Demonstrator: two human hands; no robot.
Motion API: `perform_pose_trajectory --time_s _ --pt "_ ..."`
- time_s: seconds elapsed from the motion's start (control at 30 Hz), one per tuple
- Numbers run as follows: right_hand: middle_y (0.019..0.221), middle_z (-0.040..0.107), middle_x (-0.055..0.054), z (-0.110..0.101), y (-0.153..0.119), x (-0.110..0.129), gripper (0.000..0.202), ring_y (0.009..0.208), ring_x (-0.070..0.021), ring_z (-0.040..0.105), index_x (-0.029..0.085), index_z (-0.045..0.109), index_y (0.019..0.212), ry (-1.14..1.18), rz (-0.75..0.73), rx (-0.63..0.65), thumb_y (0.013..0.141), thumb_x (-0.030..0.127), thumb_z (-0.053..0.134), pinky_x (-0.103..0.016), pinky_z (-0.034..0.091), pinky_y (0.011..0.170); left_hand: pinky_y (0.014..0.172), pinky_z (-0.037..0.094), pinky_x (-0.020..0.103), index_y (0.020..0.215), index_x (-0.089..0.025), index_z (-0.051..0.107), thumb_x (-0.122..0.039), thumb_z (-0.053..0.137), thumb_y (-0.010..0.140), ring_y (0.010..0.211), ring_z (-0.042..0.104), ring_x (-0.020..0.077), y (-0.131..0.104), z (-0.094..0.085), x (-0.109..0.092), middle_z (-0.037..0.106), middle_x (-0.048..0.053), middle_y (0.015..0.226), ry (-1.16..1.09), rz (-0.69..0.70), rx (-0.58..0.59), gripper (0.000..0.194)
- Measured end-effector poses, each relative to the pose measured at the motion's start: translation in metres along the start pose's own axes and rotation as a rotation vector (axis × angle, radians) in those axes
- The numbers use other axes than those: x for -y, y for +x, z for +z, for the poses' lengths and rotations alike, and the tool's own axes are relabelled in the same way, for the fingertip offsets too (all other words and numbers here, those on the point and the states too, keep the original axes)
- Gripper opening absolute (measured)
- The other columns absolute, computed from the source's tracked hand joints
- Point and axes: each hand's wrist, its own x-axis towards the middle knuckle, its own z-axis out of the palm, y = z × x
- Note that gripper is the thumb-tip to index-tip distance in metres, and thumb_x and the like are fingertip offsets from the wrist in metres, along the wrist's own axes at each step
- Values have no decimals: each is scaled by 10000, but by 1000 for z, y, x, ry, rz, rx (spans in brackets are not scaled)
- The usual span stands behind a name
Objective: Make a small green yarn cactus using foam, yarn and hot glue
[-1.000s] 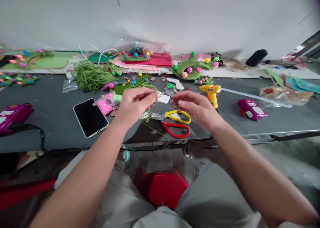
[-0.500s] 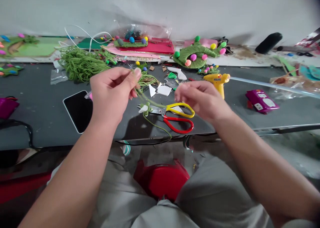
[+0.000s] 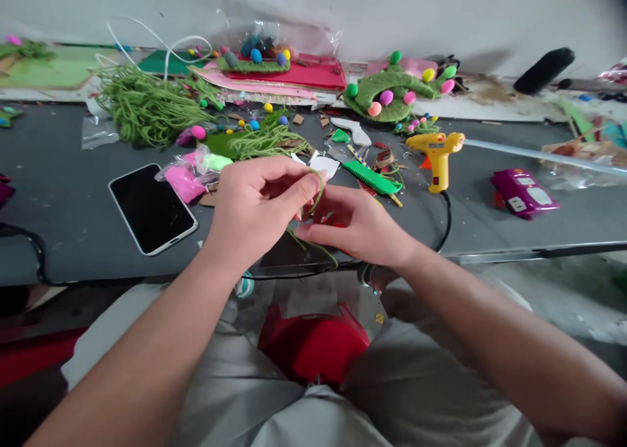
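Note:
My left hand (image 3: 267,202) pinches a green yarn strand (image 3: 319,195), which curves in a small loop by the thumb tip. Close to it on the right, my right hand (image 3: 360,228) has its thumb and fingers apart under the strand; whether the yarn touches its fingertips is hard to tell. Yarn ends (image 3: 321,249) trail below the hands near the table's front edge. The scissors are mostly hidden behind my right hand, with only bits of red showing. A big bundle of green yarn (image 3: 147,104) lies at the back left.
A phone (image 3: 151,208) lies left of my hands, beside a pink packet (image 3: 183,182). To the right are a green comb-like piece (image 3: 373,177), a yellow glue gun (image 3: 437,159) and a purple packet (image 3: 525,193). Behind sits a green wrapped ring (image 3: 386,97) with coloured balls.
My left hand has moved right and down with the yarn, and my right hand has come left and down to meet it. The scissors are now mostly covered. The view has shifted slightly.

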Motion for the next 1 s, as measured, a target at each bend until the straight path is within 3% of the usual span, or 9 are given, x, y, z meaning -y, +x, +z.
perform_pose_trajectory --time_s 0.13,0.3,0.4,0.57,0.67,0.73,0.83,0.93,1.0 --pt "697 592 19 2 1 10 295 622 -81 445 134 743 846 -31 9 -27 891 425 765 -241 370 557 502 462 253 784 -249 784 -247 774 882 541 574 95 6 0 9 699 -35 674 29 30 -86 98" --pt "773 694 -27 -26 -13 30 353 696 -128 581 177 797 887 -57 28 -24 936 512 697 -267 470 628 464 434 264 786 -289 803 -298 807 864 514 549 94 13 -10 17 685 -41 654 -21 49 -185 78" --pt "770 690 -27 -40 -21 34 317 696 -142 578 215 782 833 -106 41 -50 924 511 715 -284 482 616 488 444 289 799 -305 807 -305 795 875 534 550 109 12 -17 16 685 -32 669 11 26 -188 76" --pt "733 631 -22 -55 -31 38 269 647 -131 506 216 783 812 -66 -43 77 944 439 713 -298 448 586 475 398 297 776 -311 808 -366 814 845 515 514 126 8 -22 13 641 -23 594 134 -1 -37 88" --pt "657 596 12 -60 -36 42 187 587 -122 492 265 821 1059 15 -19 11 939 375 728 -288 417 546 464 404 294 763 -288 806 -409 808 832 501 544 137 8 -20 15 680 -3 605 142 -71 118 139" --pt "578 549 52 -61 -38 44 364 525 -113 474 311 738 1290 140 -19 -23 925 317 740 -275 400 516 462 406 288 752 -274 805 -427 802 824 498 562 144 7 -18 15 686 3 591 140 -127 258 170" --pt "521 546 80 -59 -40 46 330 455 -96 476 352 725 1246 305 -81 -41 917 337 733 -256 418 494 475 390 276 751 -274 807 -451 807 805 513 562 143 4 -12 13 677 -6 579 159 -152 421 185" --pt "779 747 55 -54 -44 47 142 641 -106 672 358 775 1051 362 -143 -53 917 356 730 -242 493 560 489 365 278 730 -266 800 -449 797 803 521 541 139 1 -5 10 655 -11 570 183 -131 477 197" --pt "1055 795 55 -49 -45 48 255 894 -140 747 384 764 1124 359 -122 -49 878 315 774 -258 547 659 504 365 285 708 -256 796 -429 791 808 525 531 140 0 -2 9 652 -7 575 188 -121 505 200"
